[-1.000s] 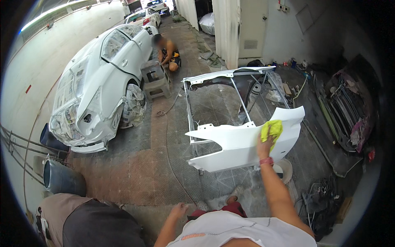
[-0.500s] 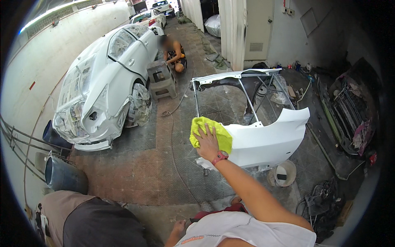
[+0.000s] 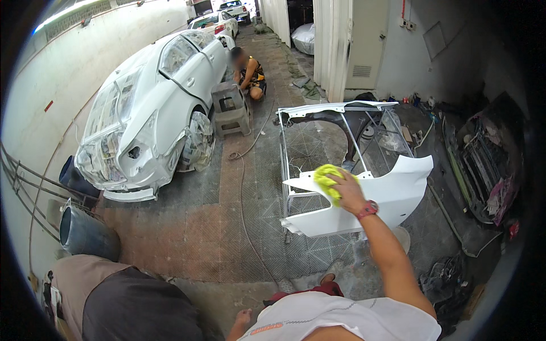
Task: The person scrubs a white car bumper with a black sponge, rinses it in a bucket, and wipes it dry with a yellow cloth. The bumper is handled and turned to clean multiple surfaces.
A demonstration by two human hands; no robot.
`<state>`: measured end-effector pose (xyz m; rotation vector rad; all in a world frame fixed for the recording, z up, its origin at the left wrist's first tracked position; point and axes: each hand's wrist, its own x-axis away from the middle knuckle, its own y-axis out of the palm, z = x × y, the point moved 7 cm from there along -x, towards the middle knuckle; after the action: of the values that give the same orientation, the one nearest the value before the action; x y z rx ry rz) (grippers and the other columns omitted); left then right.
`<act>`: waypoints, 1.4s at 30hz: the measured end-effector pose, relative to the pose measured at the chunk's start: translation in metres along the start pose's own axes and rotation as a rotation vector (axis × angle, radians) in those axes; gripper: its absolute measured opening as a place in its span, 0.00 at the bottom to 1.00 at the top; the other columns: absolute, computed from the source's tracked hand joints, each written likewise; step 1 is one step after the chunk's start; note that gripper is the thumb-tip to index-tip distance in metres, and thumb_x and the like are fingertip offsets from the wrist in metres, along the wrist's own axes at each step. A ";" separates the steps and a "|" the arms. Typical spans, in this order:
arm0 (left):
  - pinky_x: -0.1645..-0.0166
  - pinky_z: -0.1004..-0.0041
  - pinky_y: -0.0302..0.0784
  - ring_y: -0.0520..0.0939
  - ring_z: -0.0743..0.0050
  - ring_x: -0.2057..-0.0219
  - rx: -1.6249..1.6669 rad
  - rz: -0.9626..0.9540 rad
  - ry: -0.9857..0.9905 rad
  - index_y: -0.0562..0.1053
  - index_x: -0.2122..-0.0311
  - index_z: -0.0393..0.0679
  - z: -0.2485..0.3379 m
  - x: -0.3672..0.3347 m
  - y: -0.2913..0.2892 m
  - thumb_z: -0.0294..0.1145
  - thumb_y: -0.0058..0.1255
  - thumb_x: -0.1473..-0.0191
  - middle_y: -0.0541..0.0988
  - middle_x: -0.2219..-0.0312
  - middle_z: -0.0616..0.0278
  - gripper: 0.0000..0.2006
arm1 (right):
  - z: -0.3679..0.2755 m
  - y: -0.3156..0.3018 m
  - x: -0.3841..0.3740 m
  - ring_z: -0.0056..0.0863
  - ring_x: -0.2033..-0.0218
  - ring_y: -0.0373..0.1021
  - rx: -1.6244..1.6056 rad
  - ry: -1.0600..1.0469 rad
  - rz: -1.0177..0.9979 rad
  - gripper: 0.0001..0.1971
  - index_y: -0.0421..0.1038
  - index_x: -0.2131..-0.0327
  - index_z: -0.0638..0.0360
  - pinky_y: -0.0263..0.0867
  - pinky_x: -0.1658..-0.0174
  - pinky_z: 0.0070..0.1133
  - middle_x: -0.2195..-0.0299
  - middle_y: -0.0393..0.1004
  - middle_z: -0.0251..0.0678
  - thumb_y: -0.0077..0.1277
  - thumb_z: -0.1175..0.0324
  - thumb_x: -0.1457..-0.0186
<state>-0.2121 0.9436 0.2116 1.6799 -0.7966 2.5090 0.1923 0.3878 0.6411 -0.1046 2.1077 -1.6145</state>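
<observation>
My right hand point(image 3: 347, 190), with a red watch on its wrist, presses a bunched yellow-green cloth point(image 3: 327, 181) against a white car fender point(image 3: 392, 184). The fender lies on a metal frame stand point(image 3: 284, 165) and has a pointed, notched left end. Over the far side of the stand hangs a second white panel point(image 3: 341, 107), dark on its inner side. Low in the view, my left hand point(image 3: 243, 317) hangs beside my body, away from the panels. Its fingers look curled in, and nothing shows in them.
A white car point(image 3: 176, 85) masked with paper and plastic stands at left. Beside it a person point(image 3: 248, 74) crouches near stacked grey stools point(image 3: 230, 108). A hose point(image 3: 243, 199) crosses the floor. Another person point(image 3: 125, 295) is close at lower left, near a blue drum point(image 3: 88, 233). Car parts point(image 3: 483, 159) lie at right.
My right hand and the cloth have moved right along the fender, off its left end, which now shows. The cloth is more bunched. My left hand stays low.
</observation>
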 end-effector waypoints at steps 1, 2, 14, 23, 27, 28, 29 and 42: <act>0.54 0.61 0.80 0.86 0.63 0.62 0.009 -0.011 0.076 0.82 0.57 0.34 0.006 -0.001 0.000 0.52 0.56 0.34 0.87 0.65 0.53 0.25 | 0.017 -0.009 0.020 0.50 0.27 0.56 0.049 0.058 0.003 0.18 0.83 0.55 0.54 0.52 0.25 0.42 0.34 0.71 0.30 0.60 0.77 0.53; 0.54 0.61 0.80 0.86 0.62 0.61 -0.004 -0.032 0.083 0.82 0.57 0.34 0.007 -0.001 0.001 0.52 0.56 0.35 0.87 0.64 0.51 0.25 | 0.035 -0.018 0.040 0.51 0.28 0.56 0.036 0.123 0.058 0.17 0.83 0.56 0.55 0.52 0.25 0.42 0.34 0.72 0.31 0.60 0.77 0.52; 0.51 0.58 0.78 0.84 0.57 0.58 -0.136 0.072 0.100 0.79 0.53 0.33 0.054 -0.024 -0.053 0.52 0.46 0.29 0.86 0.61 0.50 0.26 | 0.183 0.076 0.225 0.42 0.26 0.55 -0.497 0.909 0.689 0.42 0.50 0.23 0.52 0.48 0.24 0.30 0.25 0.56 0.47 0.47 0.83 0.40; 0.65 0.72 0.75 0.79 0.77 0.73 0.025 0.004 0.242 0.81 0.59 0.39 0.089 -0.022 -0.062 0.49 0.53 0.30 0.81 0.74 0.66 0.19 | -0.052 0.124 0.107 0.71 0.27 0.46 -0.142 0.730 0.371 0.48 0.50 0.23 0.45 0.42 0.24 0.56 0.23 0.47 0.49 0.60 0.70 0.46; 0.64 0.71 0.76 0.79 0.76 0.72 0.099 -0.015 0.272 0.80 0.55 0.37 0.091 -0.018 -0.057 0.48 0.54 0.30 0.81 0.72 0.65 0.20 | -0.138 0.161 0.065 0.68 0.25 0.43 -0.038 0.597 -0.013 0.45 0.51 0.23 0.45 0.43 0.25 0.58 0.21 0.42 0.38 0.56 0.70 0.43; 0.64 0.71 0.76 0.79 0.75 0.72 0.081 -0.024 0.248 0.80 0.54 0.37 0.086 -0.017 -0.056 0.48 0.54 0.30 0.81 0.72 0.65 0.20 | -0.157 0.170 0.058 0.67 0.24 0.42 -0.081 0.545 -0.014 0.45 0.51 0.23 0.45 0.44 0.25 0.58 0.21 0.43 0.39 0.55 0.71 0.44; 0.64 0.71 0.76 0.79 0.75 0.72 0.060 -0.018 0.306 0.80 0.53 0.37 0.088 -0.015 -0.055 0.47 0.54 0.30 0.81 0.71 0.66 0.20 | -0.170 0.180 0.053 0.66 0.24 0.42 -0.093 0.509 -0.036 0.46 0.51 0.23 0.46 0.44 0.25 0.58 0.21 0.43 0.40 0.55 0.72 0.45; 0.41 0.58 0.80 0.83 0.58 0.48 0.997 -0.557 0.347 0.70 0.34 0.43 0.274 0.120 -0.005 0.60 0.46 0.29 0.80 0.45 0.56 0.32 | -0.242 0.223 0.076 0.47 0.44 0.77 -1.010 0.319 -0.605 0.42 0.53 0.27 0.60 0.71 0.40 0.36 0.45 0.78 0.56 0.55 0.47 0.33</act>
<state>-0.0254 0.8013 0.3974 1.2040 0.9658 2.7195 0.0747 0.6441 0.4556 -0.9287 3.1544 -0.6474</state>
